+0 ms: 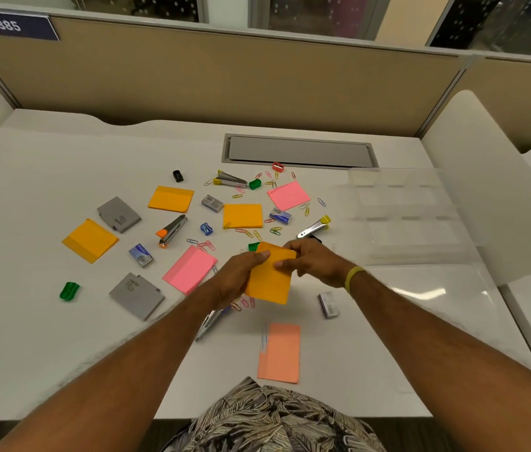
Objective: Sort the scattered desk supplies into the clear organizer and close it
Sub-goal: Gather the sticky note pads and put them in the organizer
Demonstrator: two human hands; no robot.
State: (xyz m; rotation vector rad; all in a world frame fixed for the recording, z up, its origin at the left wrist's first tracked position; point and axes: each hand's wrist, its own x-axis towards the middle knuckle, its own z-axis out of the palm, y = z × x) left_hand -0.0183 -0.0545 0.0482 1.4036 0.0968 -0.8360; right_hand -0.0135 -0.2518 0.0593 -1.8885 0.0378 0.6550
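Lying nearest the person on the white table [62,337] is a salmon pad [278,352], which neither hand touches. Just beyond it, both hands hold one orange pad [269,282] that seems raised off the surface. The left hand [238,277] curls round its left edge with the thumb on top, and the right hand [311,261] pinches its upper right corner.

The step in hand looks like carrying this pad to the clear organizer [414,220]. It stands open to the right, and its compartments appear bare, though glare makes that hard to judge. To do it well, the person should keep the sheets squared so none fan out. They should pick a compartment wide enough for the pad to lie flat, then lower it in rather than drop it.

Farther out, more orange pads, pink pads [288,195], staplers, staple boxes, sharpeners and loose paper clips [275,230] lie scattered. Most of the sorting seems yet to do.
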